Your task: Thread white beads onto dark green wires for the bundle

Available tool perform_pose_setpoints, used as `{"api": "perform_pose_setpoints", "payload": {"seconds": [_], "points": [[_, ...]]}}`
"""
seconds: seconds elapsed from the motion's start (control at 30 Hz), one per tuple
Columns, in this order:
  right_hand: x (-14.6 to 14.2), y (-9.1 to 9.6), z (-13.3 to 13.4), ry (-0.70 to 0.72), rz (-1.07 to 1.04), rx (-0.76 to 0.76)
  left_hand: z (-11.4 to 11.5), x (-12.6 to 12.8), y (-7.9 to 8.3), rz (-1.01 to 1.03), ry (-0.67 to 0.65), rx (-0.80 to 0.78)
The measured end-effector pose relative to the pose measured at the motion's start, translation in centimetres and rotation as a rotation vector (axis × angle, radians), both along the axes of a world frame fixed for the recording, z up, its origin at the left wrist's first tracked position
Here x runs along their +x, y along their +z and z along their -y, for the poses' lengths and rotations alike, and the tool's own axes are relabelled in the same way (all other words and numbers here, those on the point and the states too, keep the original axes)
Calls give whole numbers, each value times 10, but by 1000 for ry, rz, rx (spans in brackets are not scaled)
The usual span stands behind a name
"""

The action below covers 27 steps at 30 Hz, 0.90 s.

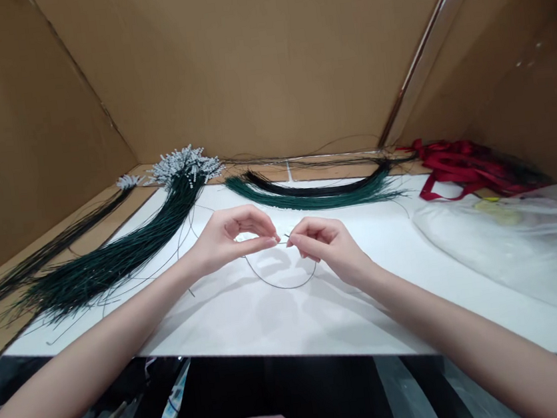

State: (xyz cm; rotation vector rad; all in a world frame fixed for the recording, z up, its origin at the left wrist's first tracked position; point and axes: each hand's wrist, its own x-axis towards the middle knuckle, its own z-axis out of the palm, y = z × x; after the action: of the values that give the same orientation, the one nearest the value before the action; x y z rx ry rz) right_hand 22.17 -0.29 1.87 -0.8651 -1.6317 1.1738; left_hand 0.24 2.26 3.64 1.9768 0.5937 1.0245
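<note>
1. Above the middle of the white surface (251, 326), the left hand (226, 238) and the right hand (325, 244) meet, fingertips almost touching.
2. The left hand's grip is pressed together: thumb and forefinger close on one end of a thin dark wire (282, 285), with the other fingers arched above so that a small gap shows under them.
3. The right hand's grip is likewise pinched tight on the other end of the wire, thumb against forefinger, the remaining fingers curled under the palm.
4. The wire hangs between the two grips as a slack loop that dips toward the person; its shadow lies on the surface just under it. Whether the lowest part of the loop touches the surface cannot be told.
5. To the left, a thick bundle of dark green wires (127, 250) lies slantwise across the surface edge, its far end topped with a cluster of small white tips (183, 164).
6. Farther left, a thinner bundle of dark wires (47, 252) lies on the brown board, also ending in white tips.
7. Behind the hands, a curved bundle of green and black strands (314, 195) lies along the far edge of the surface.
8. At the far right, red ribbons (465, 171) are heaped beside a clear plastic bag (514, 249) that covers the right part of the surface.
9. Cardboard walls (251, 58) enclose the surface at the back and on both sides.
</note>
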Motion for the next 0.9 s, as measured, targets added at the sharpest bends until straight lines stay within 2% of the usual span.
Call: {"api": "perform_pose_setpoints", "payload": {"seconds": [0.23,0.5,0.9], "points": [[2,3,4,28,40,85,9,6,1,51,26,89],[-1,4,10,74,48,67,12,11,-1,73,13,77],[-3,3,12,65,47,81,14,12,-3,62,15,63]]}}
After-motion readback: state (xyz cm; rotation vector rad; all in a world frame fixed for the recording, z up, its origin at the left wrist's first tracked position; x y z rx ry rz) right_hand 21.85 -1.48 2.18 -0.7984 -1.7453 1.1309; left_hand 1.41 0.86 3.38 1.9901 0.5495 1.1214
